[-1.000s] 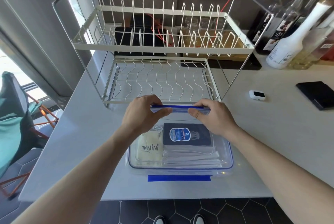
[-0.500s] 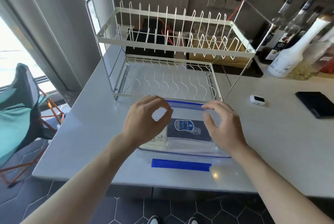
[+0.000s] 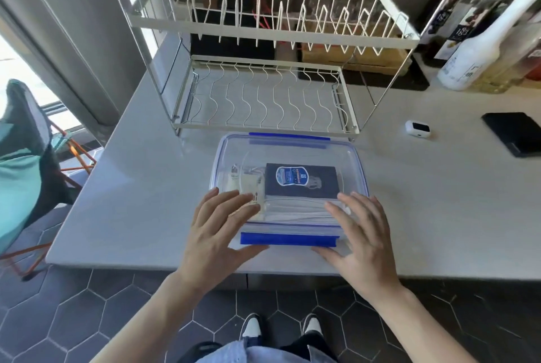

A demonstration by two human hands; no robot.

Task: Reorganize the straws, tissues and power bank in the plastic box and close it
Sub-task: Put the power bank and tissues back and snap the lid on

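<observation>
The plastic box (image 3: 288,187) sits on the pale bench (image 3: 140,187) close to its near edge, right in front of the wire dish rack (image 3: 263,49), with its clear lid laid on top. Through the lid, going from the left: a pale tissue pack (image 3: 244,184) against the left wall, then the dark power bank (image 3: 301,180) with its blue label lying flat in the middle, and the white straws (image 3: 295,209) stretched along the near side in front of it.

The box looks like stiff, smooth plastic that would slide easily on this bench, and with such small contents it is probably light, so I'd steady it from above while working the clips. The places to take hold are the blue near latch (image 3: 288,239) and the far latch (image 3: 289,138); neither looks snapped down to me, though I can't be sure of the far one.

The left hand (image 3: 218,234) lies spread and flat, its fingers (image 3: 234,201) on the lid's near left corner and the thumb down beside the near latch, clasping nothing. The right hand (image 3: 361,238) mirrors it on the near right corner, splayed wide, thumb pointing at the latch's right end, also holding nothing. Whether the palms press or merely hover, I cannot tell.
</observation>
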